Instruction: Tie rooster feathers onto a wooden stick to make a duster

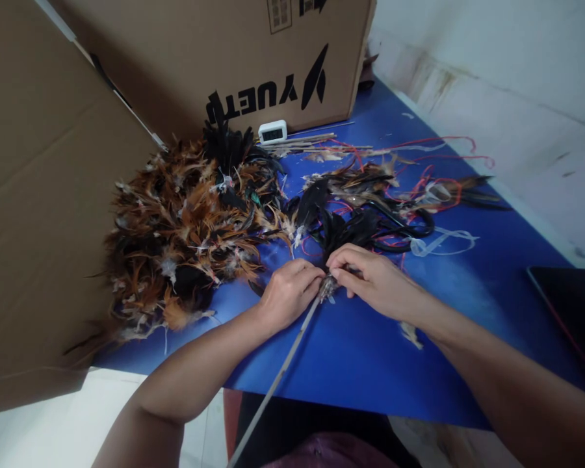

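Note:
Over the blue table my left hand (288, 294) is closed, its fingertips pinched around the top end of a thin pale stick (279, 377) where feather quills (327, 287) gather. My right hand (370, 276) is closed too, its thumb and fingers pinching the same bundle from the right. Black feathers (348, 229) fan out beyond my fingertips, away from me. The stick slants down toward my lap. Whether string or tape lies between my fingers is hidden.
A big heap of brown and black feather bunches (190, 221) lies left, against a cardboard box (166, 58). Behind are a small white digital timer (273, 132) and thin sticks (316, 139). Red string (439, 138) and loose feathers (355, 182) lie right; a dark flat object (570, 312) sits farther right.

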`<state>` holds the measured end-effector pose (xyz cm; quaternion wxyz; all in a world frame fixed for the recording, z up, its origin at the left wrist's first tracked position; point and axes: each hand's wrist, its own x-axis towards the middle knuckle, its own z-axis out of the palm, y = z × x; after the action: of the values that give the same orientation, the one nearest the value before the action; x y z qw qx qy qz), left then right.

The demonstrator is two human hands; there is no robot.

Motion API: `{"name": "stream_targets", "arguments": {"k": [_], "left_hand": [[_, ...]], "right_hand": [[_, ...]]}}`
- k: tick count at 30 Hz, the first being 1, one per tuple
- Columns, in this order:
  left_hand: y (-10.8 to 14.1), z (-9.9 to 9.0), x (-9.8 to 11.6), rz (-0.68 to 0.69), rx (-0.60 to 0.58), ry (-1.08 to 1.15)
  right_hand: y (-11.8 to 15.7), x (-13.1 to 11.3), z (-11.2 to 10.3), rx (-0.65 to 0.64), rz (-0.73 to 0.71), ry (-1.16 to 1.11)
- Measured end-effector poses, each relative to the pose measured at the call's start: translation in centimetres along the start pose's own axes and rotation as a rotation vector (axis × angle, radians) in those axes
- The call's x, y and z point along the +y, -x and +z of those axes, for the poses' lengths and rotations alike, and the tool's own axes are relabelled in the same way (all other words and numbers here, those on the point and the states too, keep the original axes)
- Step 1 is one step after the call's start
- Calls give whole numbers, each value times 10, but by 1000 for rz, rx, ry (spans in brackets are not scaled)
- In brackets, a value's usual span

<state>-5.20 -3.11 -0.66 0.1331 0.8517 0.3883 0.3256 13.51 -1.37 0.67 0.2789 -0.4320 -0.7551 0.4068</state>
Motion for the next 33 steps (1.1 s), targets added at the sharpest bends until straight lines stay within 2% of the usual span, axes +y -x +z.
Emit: {"name": "stream_targets", "arguments": {"k": [8,14,17,20,25,30,33], "left_hand": [[4,-3,2,84,-10,-113],[3,-4,1,132,-24,-127],[2,-4,0,141,-16,-80],[-2,-4,-1,121,0,72],[-8,-6,0,-2,-16,436],[-7,-3,-2,-344,-43,819],[-7,0,-2,-449,-33,985]], "right_hand": [[1,-3,2,82,-84,105],[2,-4,3,95,-106,137],[3,-5,3,94,-104,140],[3,-4,4,85,-98,121],[3,-4,2,65,-50,1],[2,-6,2,56,-17,-184],[3,-7,3,65,-35,-195]]}}
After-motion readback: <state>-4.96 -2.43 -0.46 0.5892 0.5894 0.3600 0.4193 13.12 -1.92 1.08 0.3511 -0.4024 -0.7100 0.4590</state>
